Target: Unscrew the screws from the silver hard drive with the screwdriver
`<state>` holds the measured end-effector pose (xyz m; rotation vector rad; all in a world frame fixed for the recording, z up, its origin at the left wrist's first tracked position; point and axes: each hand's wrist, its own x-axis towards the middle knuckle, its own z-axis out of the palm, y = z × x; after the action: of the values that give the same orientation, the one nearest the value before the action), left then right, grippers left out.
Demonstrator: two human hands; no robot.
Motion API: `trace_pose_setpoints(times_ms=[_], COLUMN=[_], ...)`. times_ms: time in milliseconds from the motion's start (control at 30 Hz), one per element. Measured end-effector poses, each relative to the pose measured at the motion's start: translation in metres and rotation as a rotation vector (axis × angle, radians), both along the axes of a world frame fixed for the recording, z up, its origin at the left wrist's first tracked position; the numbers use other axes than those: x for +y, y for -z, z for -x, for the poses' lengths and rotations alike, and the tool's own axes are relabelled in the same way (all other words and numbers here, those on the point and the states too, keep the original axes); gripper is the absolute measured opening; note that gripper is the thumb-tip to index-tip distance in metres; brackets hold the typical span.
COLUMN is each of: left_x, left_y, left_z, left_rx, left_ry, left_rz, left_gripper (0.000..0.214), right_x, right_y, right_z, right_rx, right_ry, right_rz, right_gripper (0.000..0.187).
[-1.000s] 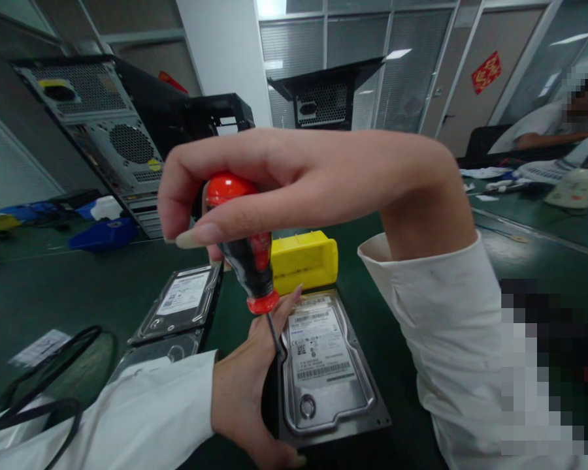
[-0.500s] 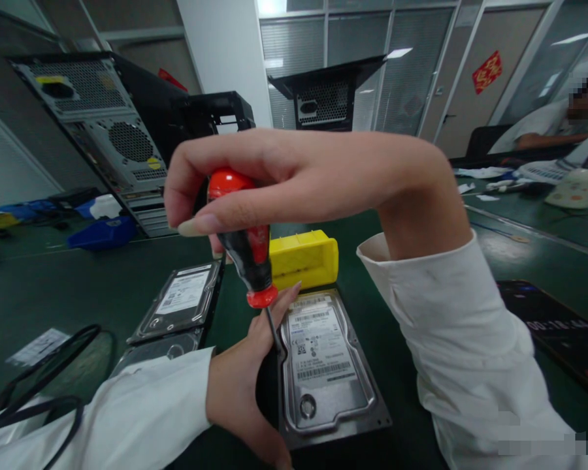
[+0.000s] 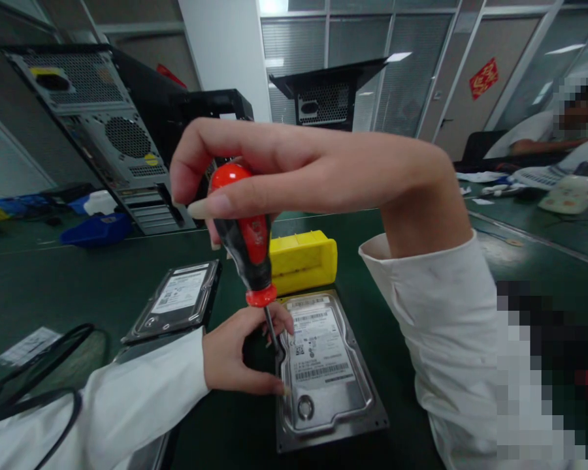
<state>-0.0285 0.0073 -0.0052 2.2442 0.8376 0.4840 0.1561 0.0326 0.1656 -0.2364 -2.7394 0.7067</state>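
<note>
The hard drive (image 3: 323,365) lies label up, below and to the right of the grip. That grip is the right hand (image 3: 298,166), closed around the handle of a screwdriver (image 3: 255,258), whose shaft slants down to the drive's left edge. Below the grip, the left hand (image 3: 225,356) is spread, thumb and fingers apart around the shaft, its thumb touching the drive's edge; I cannot tell how firmly its fingers press. A yellow bin (image 3: 304,258) stands just beyond the drive, below the grip. Lower left of the grip lies another drive (image 3: 181,300); beyond it to the left, a computer case (image 3: 137,140).
</note>
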Motion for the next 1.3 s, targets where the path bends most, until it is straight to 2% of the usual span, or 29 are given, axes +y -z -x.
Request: trace_pose_setpoints(times_ms=[100,233,300,433,533,667,867,967,1100,1233,1300], left_x=[-0.001,0.0,0.0,0.0,0.0,0.0,-0.001,-0.002,-0.002,-0.002,-0.002], left_y=[0.003,0.001,0.001,0.001,0.002,0.003,0.003,0.003,0.002,0.001,0.001], left_z=[-0.002,-0.004,-0.004,-0.004,-0.004,-0.003,-0.003,-0.003,-0.004,-0.004,-0.004], left_rx=[0.014,-0.013,-0.019,-0.011,0.01,0.014,0.007,0.014,0.022,0.027,0.025], left_ry=[0.01,0.051,0.053,0.059,0.055,0.043,0.015,0.013,0.015,0.018,0.024], left_rz=[-0.029,-0.063,-0.071,-0.08,-0.076,-0.071,-0.059,-0.072,-0.075,-0.071,-0.071], left_gripper=[0.042,0.038,0.037,0.036,0.037,0.038,0.037,0.036,0.036,0.036,0.036], right_x=[0.007,0.01,0.007,0.001,-0.002,-0.001,0.001,0.002,0.002,-0.001,-0.001], right_y=[0.002,0.007,0.008,0.005,0.003,0.003,0.002,0.001,0.002,0.003,0.003], right_z=[0.006,0.014,0.015,0.011,0.007,0.007,0.005,0.003,0.004,0.01,0.012], right_rx=[0.028,0.123,0.106,0.029,0.007,0.019,0.032,-0.013,0.018,0.042,0.046], right_ry=[-0.037,-0.072,-0.053,-0.025,-0.071,-0.109,-0.01,-0.026,-0.113,-0.161,-0.149], right_rz=[-0.153,-0.244,-0.22,-0.049,0.035,-0.046,-0.209,-0.19,-0.109,-0.124,-0.128], right_gripper=[0.032,0.028,0.028,0.028,0.029,0.03,0.03,0.031,0.03,0.042,0.041])
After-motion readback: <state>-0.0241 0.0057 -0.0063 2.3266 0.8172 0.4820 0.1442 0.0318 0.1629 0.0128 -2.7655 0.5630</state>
